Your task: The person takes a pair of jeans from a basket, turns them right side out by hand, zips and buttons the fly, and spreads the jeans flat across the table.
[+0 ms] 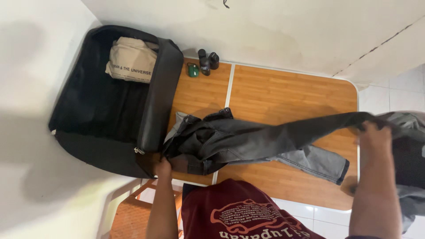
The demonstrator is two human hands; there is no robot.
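1. The left hand (162, 168) is down at the near edge of the worktop (274, 95), its grip clamped on the waistband end of a pair of dark grey jeans (230, 141).
2. The right hand (375, 135) is out at the far right end of the worktop, fingers closed on the hem of one trouser leg, holding that leg up off the wood so it stretches nearly straight across.
3. The other leg lies flat on the worktop, angled toward the near right corner, with its cuff close to the edge.
4. The waist part of the jeans is bunched up just beside an open black suitcase (119, 110), touching its side wall from what I can see.
5. The suitcase sits at the left end of the worktop and hangs out past it. Inside, at the far end, there's a folded beige cloth (131, 59) with some dark print on it.
6. At the far edge of the worktop, near the wall, there's a small green bottle (193, 70) and two small dark bottles (208, 61) right next to it, well apart from both hands.
7. More grey cloth (409, 132) shows at the right edge behind the right hand; can't tell what it is.
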